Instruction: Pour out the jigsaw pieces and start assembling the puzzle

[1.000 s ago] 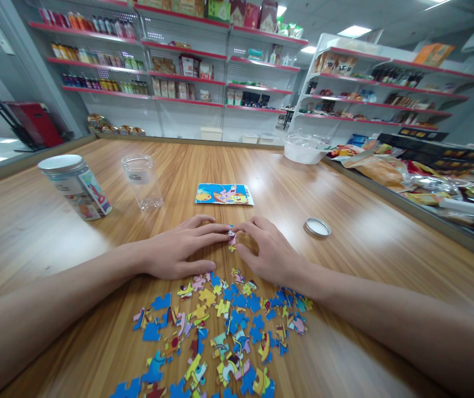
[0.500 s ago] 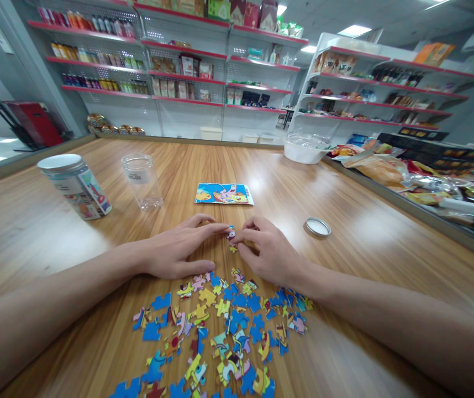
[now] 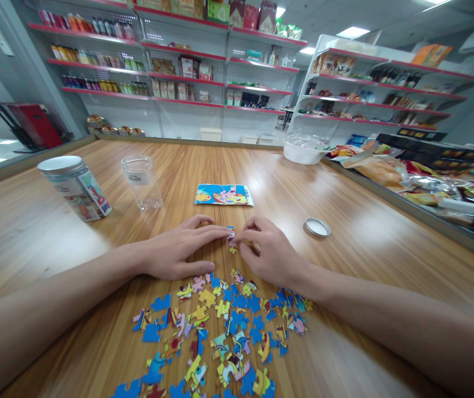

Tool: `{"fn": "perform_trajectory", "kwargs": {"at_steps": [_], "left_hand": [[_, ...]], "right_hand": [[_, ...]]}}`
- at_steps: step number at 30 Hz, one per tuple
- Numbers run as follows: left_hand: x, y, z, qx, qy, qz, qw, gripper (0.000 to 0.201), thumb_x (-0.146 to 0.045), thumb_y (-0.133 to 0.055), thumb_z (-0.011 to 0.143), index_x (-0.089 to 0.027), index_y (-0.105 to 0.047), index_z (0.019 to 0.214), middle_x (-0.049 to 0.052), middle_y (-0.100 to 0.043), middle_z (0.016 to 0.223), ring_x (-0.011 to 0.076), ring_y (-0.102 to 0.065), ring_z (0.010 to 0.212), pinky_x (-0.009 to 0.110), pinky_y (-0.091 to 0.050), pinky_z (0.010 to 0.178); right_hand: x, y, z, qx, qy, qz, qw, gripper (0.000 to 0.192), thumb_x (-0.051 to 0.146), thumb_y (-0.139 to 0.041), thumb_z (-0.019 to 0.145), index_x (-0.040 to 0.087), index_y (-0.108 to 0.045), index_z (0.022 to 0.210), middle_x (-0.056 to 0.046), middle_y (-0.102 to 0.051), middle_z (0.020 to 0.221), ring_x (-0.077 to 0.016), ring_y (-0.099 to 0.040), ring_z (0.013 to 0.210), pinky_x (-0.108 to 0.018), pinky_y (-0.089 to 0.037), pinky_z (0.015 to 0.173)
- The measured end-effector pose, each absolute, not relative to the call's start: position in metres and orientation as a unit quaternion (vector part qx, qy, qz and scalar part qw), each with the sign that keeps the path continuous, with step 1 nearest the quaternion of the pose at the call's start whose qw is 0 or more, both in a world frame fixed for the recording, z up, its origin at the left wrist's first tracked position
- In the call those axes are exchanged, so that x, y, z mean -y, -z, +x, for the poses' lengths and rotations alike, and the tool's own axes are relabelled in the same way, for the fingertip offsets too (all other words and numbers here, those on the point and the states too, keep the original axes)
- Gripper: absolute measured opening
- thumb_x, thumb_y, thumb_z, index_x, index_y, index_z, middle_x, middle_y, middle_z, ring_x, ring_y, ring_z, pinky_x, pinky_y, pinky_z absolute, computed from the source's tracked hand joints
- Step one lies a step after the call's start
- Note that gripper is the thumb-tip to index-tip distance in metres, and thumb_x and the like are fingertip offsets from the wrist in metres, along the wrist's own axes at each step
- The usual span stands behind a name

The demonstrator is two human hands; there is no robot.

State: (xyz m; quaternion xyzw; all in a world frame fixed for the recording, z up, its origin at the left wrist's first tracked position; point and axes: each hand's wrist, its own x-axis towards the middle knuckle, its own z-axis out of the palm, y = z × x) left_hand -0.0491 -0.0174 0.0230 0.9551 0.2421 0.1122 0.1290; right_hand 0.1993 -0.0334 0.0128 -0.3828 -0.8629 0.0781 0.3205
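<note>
As both hands meet at frame centre, the left hand (image 3: pixel 174 251) presses flat to steady the small joined puzzle pieces (image 3: pixel 231 234) on the worktop (image 3: pixel 345 265), while the right hand (image 3: pixel 268 251) pinches them in its grip to fit them.

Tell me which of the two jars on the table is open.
The clear empty jar, the one nearer the picture card, has no lid. The printed jar to its left carries a pale lid; a loose lid lies apart.

Bright, even light falls from the ceiling panels (image 3: pixel 353 32), which blow out to pure white. Their glare streaks the glossy wooden table (image 3: pixel 369 221). Shadows are faint and soft. The wide lens bends the shelves (image 3: pixel 179 72) and stretches the edges; the near corners blur slightly.
</note>
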Motion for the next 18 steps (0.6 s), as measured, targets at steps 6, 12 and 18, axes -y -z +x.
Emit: {"fn": "perform_trajectory", "kwargs": {"at_steps": [6, 12, 18], "left_hand": [[0.0169, -0.022, -0.0508, -0.231, -0.104, 0.961, 0.111, 0.062, -0.046, -0.053, 0.096, -0.027, -0.031, 0.151, 0.005, -0.039, 0.154, 0.0311, -0.031, 0.136, 0.052, -0.033, 0.115], [0.0166, -0.0224, -0.0512, -0.23, -0.113, 0.959, 0.12, 0.062, -0.047, -0.054, 0.095, -0.027, -0.032, 0.15, 0.005, -0.039, 0.154, 0.0303, -0.031, 0.135, 0.051, -0.034, 0.115], [0.0153, -0.0232, -0.0502, -0.225, -0.155, 0.947, 0.169, 0.05, -0.044, -0.049, 0.099, -0.026, -0.042, 0.144, 0.007, -0.047, 0.147, 0.0271, -0.036, 0.134, 0.049, -0.036, 0.114]], "right_hand": [[0.033, -0.0105, 0.2004, 0.869, -0.071, -0.383, 0.306, 0.026, 0.007, -0.058, 0.08, 0.018, -0.076, 0.095, -0.009, -0.061, 0.094, -0.0184, -0.058, 0.085, -0.034, -0.05, 0.079], [0.033, -0.0118, 0.2004, 0.866, -0.08, -0.392, 0.3, 0.026, 0.007, -0.058, 0.079, 0.018, -0.074, 0.095, -0.007, -0.061, 0.093, -0.0181, -0.058, 0.086, -0.034, -0.049, 0.079], [0.0329, -0.0082, 0.2001, 0.86, -0.1, -0.389, 0.314, 0.021, 0.008, -0.059, 0.08, 0.017, -0.073, 0.093, -0.007, -0.062, 0.092, -0.0171, -0.059, 0.084, -0.033, -0.05, 0.079]]}}
